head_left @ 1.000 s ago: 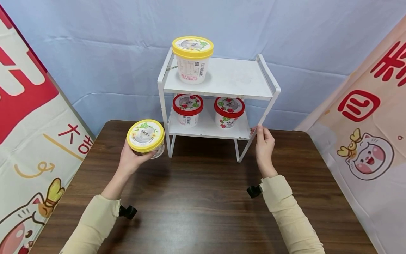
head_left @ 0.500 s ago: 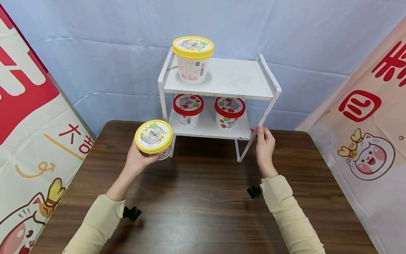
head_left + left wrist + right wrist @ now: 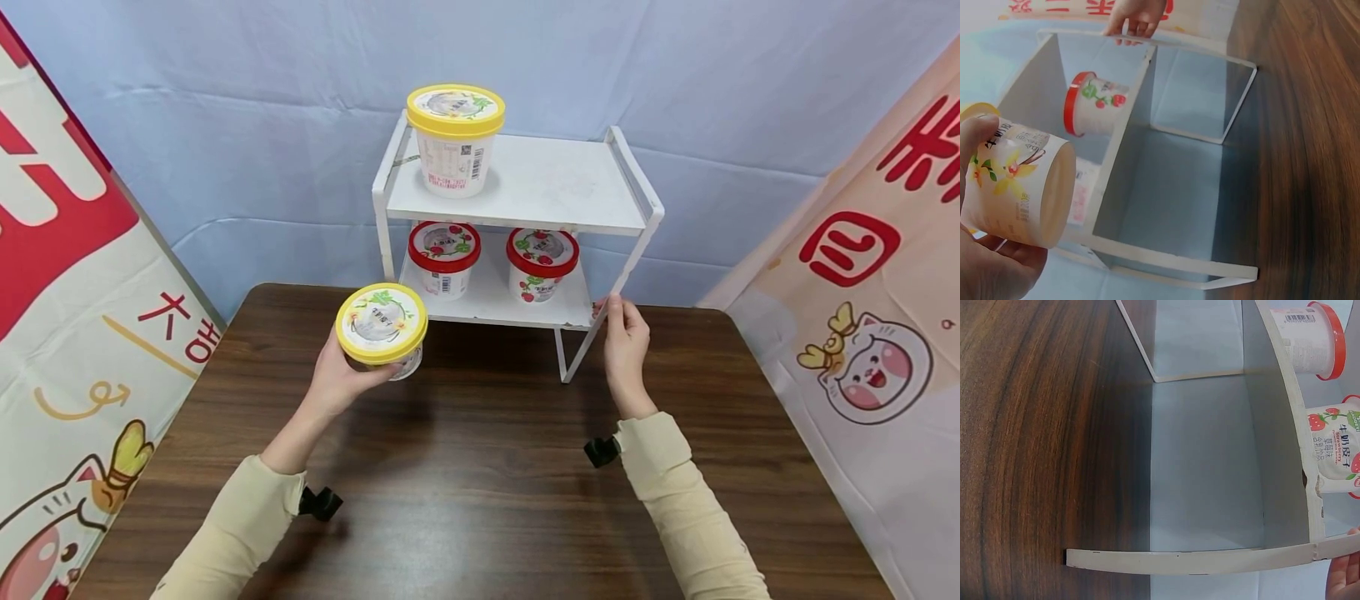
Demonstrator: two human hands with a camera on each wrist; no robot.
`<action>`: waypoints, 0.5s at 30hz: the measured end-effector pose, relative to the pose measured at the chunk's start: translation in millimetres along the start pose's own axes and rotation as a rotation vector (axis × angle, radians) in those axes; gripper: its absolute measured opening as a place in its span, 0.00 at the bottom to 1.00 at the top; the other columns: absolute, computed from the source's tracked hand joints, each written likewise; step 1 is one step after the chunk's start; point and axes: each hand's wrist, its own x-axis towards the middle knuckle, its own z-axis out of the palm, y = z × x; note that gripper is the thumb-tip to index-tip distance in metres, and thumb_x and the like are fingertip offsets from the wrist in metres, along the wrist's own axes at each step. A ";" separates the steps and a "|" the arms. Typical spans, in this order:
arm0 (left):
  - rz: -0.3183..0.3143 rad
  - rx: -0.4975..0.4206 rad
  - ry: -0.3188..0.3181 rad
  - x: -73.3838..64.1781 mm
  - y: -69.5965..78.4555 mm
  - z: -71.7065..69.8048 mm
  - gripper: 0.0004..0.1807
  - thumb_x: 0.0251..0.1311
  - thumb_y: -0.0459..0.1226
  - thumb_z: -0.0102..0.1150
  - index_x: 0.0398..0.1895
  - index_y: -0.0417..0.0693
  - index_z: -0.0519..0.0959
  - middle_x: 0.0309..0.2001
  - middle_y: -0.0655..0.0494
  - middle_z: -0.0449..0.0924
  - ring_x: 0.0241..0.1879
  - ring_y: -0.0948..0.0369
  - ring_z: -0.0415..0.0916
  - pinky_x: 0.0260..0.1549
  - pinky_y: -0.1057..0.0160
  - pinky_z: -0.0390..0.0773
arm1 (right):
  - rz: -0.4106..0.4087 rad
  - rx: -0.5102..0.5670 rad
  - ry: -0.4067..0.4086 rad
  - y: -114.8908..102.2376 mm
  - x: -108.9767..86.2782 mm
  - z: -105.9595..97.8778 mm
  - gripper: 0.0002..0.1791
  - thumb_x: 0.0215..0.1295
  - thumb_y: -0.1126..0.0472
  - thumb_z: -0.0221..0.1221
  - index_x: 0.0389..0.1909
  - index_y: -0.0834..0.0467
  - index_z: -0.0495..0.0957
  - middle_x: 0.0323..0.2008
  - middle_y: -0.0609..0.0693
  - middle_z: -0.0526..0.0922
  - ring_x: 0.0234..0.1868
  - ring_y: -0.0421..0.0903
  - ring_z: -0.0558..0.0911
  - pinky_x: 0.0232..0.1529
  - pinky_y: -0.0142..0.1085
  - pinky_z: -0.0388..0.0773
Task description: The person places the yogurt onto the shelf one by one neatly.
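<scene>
My left hand (image 3: 341, 379) grips a white paper tub with a yellow lid (image 3: 381, 325), fingers and thumb around its side. The tub is tilted in front of the left leg of a white two-tier rack (image 3: 555, 187); vanilla flowers show on its wall in the left wrist view. My right hand (image 3: 627, 346) pinches the rack's right front leg near the lower shelf. Another yellow-lidded tub (image 3: 456, 142) stands on the top shelf at the left. Two red-lidded strawberry tubs stand on the lower shelf, a left one (image 3: 444, 260) and a right one (image 3: 542, 265).
The rack stands at the back of a dark wooden table (image 3: 480, 483). A pale blue cloth (image 3: 300, 167) hangs behind it. Printed cloths with cartoon cats hang at the left (image 3: 90, 350) and right (image 3: 847, 333).
My left hand has carried the yellow-lidded tub to the right, from beside the rack to in front of its left leg. My right hand stays on the right leg.
</scene>
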 end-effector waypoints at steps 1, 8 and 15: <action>0.001 -0.003 -0.005 -0.1 0.9 0.8 0.51 0.36 0.30 0.73 0.65 0.46 0.54 0.57 0.48 0.65 0.55 0.56 0.62 0.55 0.48 0.63 | 0.001 0.002 0.000 -0.1 0.0 0.0 0.21 0.70 0.55 0.47 0.36 0.73 0.75 0.33 0.62 0.77 0.35 0.43 0.71 0.38 0.29 0.67; -0.006 -0.006 -0.036 0.2 7.0 6.6 0.50 0.37 0.31 0.73 0.65 0.47 0.54 0.57 0.49 0.65 0.55 0.56 0.61 0.55 0.48 0.64 | -0.001 0.010 0.006 0.7 0.0 0.9 0.24 0.69 0.51 0.47 0.35 0.72 0.75 0.32 0.61 0.76 0.34 0.42 0.71 0.38 0.30 0.67; 0.000 -0.023 -0.074 0.1 15.1 12.0 0.50 0.38 0.32 0.73 0.65 0.50 0.55 0.57 0.52 0.65 0.55 0.57 0.61 0.54 0.49 0.66 | 0.020 0.010 -0.005 0.3 0.5 -0.3 0.23 0.69 0.52 0.47 0.36 0.72 0.76 0.32 0.61 0.76 0.34 0.42 0.71 0.38 0.29 0.67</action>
